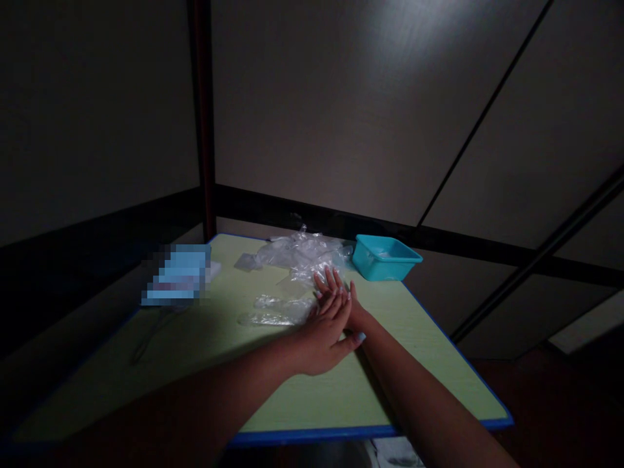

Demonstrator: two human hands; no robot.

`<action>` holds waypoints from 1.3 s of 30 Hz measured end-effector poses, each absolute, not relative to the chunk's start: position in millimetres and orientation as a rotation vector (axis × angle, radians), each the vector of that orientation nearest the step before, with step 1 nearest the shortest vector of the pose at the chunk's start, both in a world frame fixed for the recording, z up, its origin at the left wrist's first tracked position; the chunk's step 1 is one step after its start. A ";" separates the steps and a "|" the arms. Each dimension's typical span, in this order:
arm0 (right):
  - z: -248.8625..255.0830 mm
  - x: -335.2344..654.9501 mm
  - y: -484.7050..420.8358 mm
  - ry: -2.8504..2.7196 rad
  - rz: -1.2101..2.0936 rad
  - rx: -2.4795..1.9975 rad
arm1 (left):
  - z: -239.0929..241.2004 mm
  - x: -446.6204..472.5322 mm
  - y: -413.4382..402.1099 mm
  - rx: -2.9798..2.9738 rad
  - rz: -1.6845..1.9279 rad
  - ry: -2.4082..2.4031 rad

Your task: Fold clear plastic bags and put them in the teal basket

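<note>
My left hand (319, 341) lies across my right hand (344, 296) over the middle of the table, its fingers stretched out and its thumb pointing right. Fingers spread, the right hand reaches forward, partly hidden under the left. I see nothing held in either one. Just left of the hands, a flattened clear plastic bag (277, 312) rests on the tabletop; whether my fingers touch it, I cannot tell. A crumpled heap of clear plastic bags (305, 253) lies beyond, close to the right fingertips.
A turquoise plastic basin (385, 260) stands at the table's back right corner. At the left edge is a blurred-out blue object (180, 276) with a cord-like strap (149, 335) near it. The light green table (312, 409) has a blue edge, with panelled walls behind.
</note>
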State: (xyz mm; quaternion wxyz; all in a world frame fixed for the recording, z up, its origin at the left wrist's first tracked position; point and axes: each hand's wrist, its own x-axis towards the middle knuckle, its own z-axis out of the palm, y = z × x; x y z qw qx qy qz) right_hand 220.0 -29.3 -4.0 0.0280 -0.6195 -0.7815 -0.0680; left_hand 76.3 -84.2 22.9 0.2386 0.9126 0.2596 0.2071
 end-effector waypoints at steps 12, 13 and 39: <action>0.5 217.7 -29.3 -2.428 -0.141 -1.977 | 29.2 71.7 -92.2 2.416 0.435 0.814; 0.3 218.3 -29.4 -2.426 -0.141 -1.956 | 29.7 71.9 -93.1 2.413 0.433 0.826; 9.3 212.3 -32.4 -2.408 -0.043 -2.023 | 24.4 15.2 -108.8 2.695 0.257 0.993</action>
